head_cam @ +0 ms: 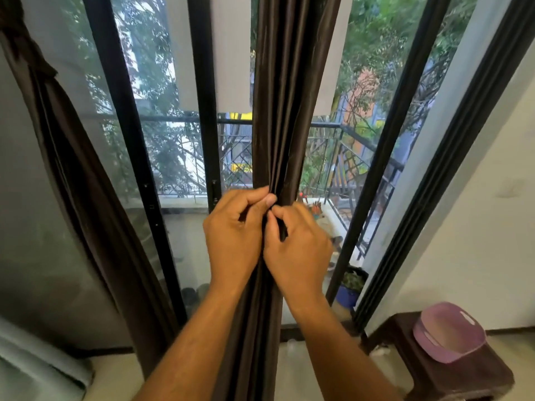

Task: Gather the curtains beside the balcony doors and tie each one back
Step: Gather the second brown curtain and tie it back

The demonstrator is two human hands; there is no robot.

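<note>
A dark brown curtain (279, 96) hangs bunched into a narrow column in front of the glass balcony doors (179, 146). My left hand (234, 235) and my right hand (298, 244) both clutch its folds at waist height, fingertips meeting at the middle of the bundle. My right fingers pinch a thin dark strip of the fabric. Below my hands the curtain falls between my forearms. A second brown curtain (72, 175) hangs at the left, cinched with a knot (40, 68) near the top.
A dark wooden stool (451, 371) stands at the lower right with a purple plastic container (448, 332) on it. Beyond the glass are a black balcony railing (362, 157), a potted plant (351, 285) and trees. A white wall is on the right.
</note>
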